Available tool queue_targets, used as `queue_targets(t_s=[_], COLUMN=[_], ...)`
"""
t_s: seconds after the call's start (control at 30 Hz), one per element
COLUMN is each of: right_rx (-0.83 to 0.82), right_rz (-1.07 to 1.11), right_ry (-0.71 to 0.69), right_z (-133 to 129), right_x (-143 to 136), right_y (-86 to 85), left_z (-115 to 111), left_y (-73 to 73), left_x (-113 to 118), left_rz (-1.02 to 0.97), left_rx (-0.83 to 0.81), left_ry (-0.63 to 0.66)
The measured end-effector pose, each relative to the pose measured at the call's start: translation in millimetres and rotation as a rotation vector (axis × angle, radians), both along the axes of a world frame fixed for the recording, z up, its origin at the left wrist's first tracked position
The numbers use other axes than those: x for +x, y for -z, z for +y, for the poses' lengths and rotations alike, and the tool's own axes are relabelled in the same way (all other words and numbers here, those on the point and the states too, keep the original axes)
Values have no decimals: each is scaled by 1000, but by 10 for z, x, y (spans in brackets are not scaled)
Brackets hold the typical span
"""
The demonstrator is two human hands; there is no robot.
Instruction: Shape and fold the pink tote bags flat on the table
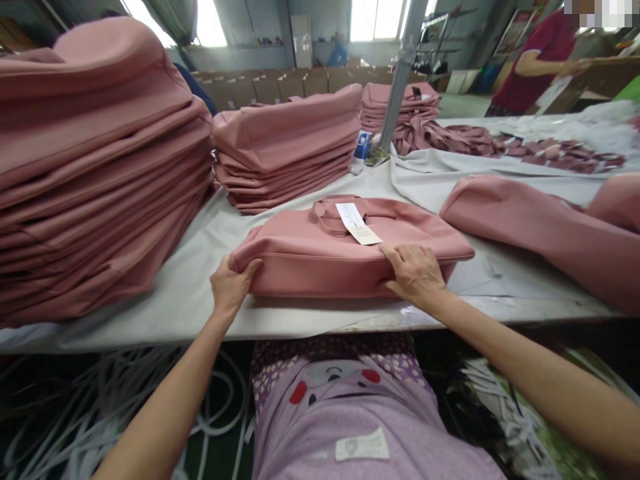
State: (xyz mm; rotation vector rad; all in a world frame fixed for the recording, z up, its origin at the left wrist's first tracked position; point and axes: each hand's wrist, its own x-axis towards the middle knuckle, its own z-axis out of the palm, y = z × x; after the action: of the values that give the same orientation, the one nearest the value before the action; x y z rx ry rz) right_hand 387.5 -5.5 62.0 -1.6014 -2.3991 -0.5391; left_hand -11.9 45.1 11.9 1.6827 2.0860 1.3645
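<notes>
A factory worktable (190, 293), draped in pale cloth, fills my view, and the tallest thing on it is the stack of pink bags (90, 173) at nine o'clock, leaning toward the table's middle. A second stack (290, 150), lower, sits at eleven o'clock, and a third pile (400, 100) stands behind a grey metal pole (400, 73) at twelve o'clock. At three o'clock another pink bag (540, 230) lies flat, running off the right edge. Loose pink straps (500, 143) are strewn at one o'clock, where a person in a red shirt (540, 60) works in the background.

Dead centre, near the table's front edge, lies the single pink bag (350, 250) I am handling, its handles folded on top. My left hand (231, 285) clamps the bag's lower left corner, fingers curled over the top and thumb beneath. My right hand (413, 272) presses flat on the bag's right side, fingers spread, gripping nothing that I can see. The hands are well apart. A white paper tag (356, 223) rests on the bag just above my right fingertips.
</notes>
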Motion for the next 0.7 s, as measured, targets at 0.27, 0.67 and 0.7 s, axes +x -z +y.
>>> queue_targets(t_s=[0.27,0.67,0.7], right_rx=[-270,-272,-285], right_rz=[12,63,62], right_ry=[167,337,337], right_z=[290,665,704], right_x=[-19,283,296], right_y=[-118,-1010,-945], left_z=[-185,421,450], left_y=[-425,-1867,-1818], left_x=[429,734,744], left_rz=[990,1203,1186], left_rx=[9,-320,-344], left_ry=[401,491,507])
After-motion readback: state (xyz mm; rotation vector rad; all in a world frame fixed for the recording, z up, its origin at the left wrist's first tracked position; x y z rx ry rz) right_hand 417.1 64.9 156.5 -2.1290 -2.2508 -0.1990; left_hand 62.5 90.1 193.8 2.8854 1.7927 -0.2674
